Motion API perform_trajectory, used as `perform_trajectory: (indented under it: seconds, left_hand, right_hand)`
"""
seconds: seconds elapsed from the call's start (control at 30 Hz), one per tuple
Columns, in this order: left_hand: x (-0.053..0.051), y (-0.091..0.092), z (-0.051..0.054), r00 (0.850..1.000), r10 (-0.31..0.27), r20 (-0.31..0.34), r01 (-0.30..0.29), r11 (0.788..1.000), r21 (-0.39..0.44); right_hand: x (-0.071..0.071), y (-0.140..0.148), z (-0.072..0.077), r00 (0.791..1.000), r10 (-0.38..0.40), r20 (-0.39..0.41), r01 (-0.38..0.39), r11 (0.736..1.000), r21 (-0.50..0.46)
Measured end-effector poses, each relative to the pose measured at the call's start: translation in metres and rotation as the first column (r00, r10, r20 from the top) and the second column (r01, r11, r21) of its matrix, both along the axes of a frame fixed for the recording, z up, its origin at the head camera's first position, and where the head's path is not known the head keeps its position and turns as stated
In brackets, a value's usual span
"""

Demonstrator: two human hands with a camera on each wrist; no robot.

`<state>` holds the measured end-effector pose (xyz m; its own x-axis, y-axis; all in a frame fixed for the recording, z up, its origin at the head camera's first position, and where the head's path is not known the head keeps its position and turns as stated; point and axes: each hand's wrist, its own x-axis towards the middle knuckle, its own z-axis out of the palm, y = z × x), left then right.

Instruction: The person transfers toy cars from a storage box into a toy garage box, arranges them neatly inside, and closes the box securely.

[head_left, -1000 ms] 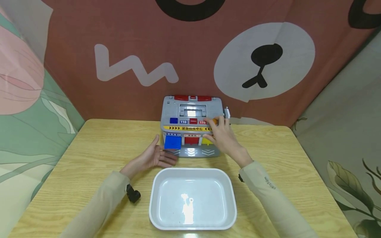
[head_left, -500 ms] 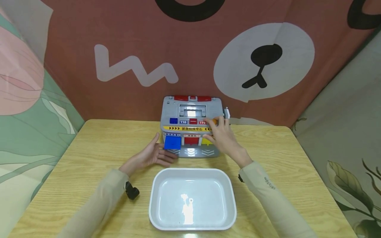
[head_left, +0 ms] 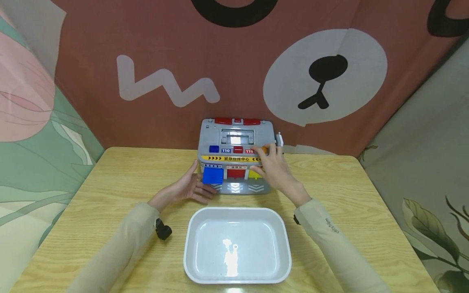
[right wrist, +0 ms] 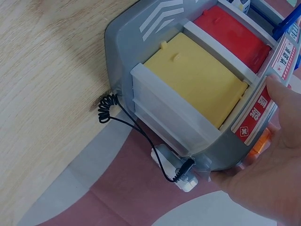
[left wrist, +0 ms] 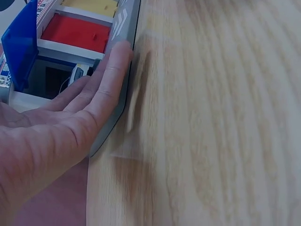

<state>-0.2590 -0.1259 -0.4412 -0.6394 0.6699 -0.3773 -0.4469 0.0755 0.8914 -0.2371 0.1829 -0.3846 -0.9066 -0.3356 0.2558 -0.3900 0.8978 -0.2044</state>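
Note:
A grey toy garage [head_left: 209,136] stands at the table's back edge. Its blue door [head_left: 212,176] is swung up, while the red door [head_left: 236,173] and yellow door [right wrist: 195,77] are closed. My left hand [head_left: 189,188] is at the blue bay, palm turned inward and fingers extended in front of the opening. A small white toy car [left wrist: 79,71] shows partly inside that bay, behind the fingers; contact cannot be told. At the upper right front edge, my right hand [head_left: 275,167] grips the garage, thumb on the front panel and fingers over the top near an orange button [right wrist: 260,141].
A white tray [head_left: 238,209] sits on the wooden table in front of the garage, between the forearms. From the garage's right side hangs a coiled black cord [right wrist: 108,107], by a white handset-like piece [head_left: 280,139]. A printed curtain [head_left: 176,126] rises directly behind.
My left hand has shifted slightly back and left, its fingers drawing a little away from the garage's front. The right hand, garage and tray stay where they were.

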Motion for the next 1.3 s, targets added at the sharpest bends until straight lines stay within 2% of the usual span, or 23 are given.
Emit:
perform_trajectory:
  seconds: [0.3,0.67,0.83,1.3]
  left_hand:
    - [0.0012,-0.0055,0.0011,1.0,-0.004,-0.026,0.002,0.998,-0.063]
    - [-0.0002,-0.0043,0.0014,0.998,-0.02,-0.052,0.016,0.997,-0.07]
    - [0.0008,-0.0058,0.0039,0.995,-0.039,-0.094,0.031,0.996,-0.087]
    - [0.003,-0.0067,0.0018,0.992,-0.022,-0.125,0.01,0.995,-0.096]
  right_hand:
    - [-0.0014,0.0,-0.0002,1.0,0.003,-0.01,-0.003,1.0,0.009]
    - [-0.0011,0.0004,-0.0002,1.0,-0.01,0.007,0.009,1.0,0.018]
    - [-0.0018,0.0003,-0.0016,1.0,-0.005,0.008,0.005,1.0,0.013]
    - [-0.0017,0.0006,-0.0018,1.0,0.001,0.006,-0.001,1.0,0.019]
